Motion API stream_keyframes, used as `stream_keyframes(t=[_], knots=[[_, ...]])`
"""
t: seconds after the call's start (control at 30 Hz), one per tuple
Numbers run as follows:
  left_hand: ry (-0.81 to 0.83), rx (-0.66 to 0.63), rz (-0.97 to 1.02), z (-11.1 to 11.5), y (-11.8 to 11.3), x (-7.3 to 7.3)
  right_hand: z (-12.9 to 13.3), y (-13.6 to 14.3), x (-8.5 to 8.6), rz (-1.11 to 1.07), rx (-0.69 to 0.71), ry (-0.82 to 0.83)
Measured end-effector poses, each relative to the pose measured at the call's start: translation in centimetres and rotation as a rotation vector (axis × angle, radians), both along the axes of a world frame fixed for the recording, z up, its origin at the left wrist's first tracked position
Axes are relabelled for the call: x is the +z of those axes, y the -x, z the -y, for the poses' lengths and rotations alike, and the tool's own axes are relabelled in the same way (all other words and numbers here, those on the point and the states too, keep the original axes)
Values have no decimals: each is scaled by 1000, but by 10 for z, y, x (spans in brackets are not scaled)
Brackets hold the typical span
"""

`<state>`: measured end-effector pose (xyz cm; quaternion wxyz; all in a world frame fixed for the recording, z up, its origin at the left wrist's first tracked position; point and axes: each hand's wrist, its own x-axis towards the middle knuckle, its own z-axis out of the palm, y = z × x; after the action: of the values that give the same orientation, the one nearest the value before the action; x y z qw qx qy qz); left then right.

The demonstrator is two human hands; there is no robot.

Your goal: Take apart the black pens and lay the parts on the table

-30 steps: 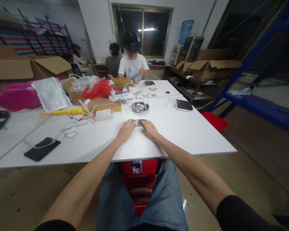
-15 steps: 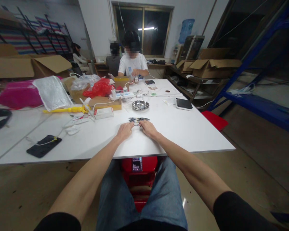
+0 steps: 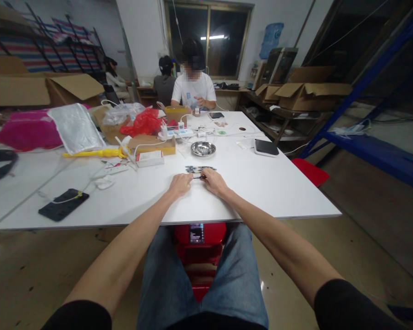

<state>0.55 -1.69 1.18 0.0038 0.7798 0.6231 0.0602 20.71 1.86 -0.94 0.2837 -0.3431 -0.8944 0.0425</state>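
Pen (image 3: 197,178), or seemingly one, spans between left hand (image 3: 181,184) and right hand (image 3: 214,182), pinched by both.

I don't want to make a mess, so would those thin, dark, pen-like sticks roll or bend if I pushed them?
The thin, dark, pen-like sticks look slender, so each is probably light. They lie straight, which suggests they're stiff rather than bendy. On the flat white tabletop, a push could well set them rolling.
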Motion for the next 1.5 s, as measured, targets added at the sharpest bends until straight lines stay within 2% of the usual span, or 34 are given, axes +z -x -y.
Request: stream_keyframes(t=[0.33,0.7,0.9,1.03,1.13,1.5], knots=[[45,-24,27,4,-1,2,9,1,13,130,40,27],[73,-36,148,1,5,-4,8,-2,8,27,71,48],[64,-30,201,2,5,-4,9,-1,7,58,68,91],[61,-28,206,1,5,-4,11,1,11,156,58,124],[47,-33,210,-1,6,-5,11,1,10,192,50,109],[30,-49,280,-4,7,-8,6,-1,8,74,125,-1]])
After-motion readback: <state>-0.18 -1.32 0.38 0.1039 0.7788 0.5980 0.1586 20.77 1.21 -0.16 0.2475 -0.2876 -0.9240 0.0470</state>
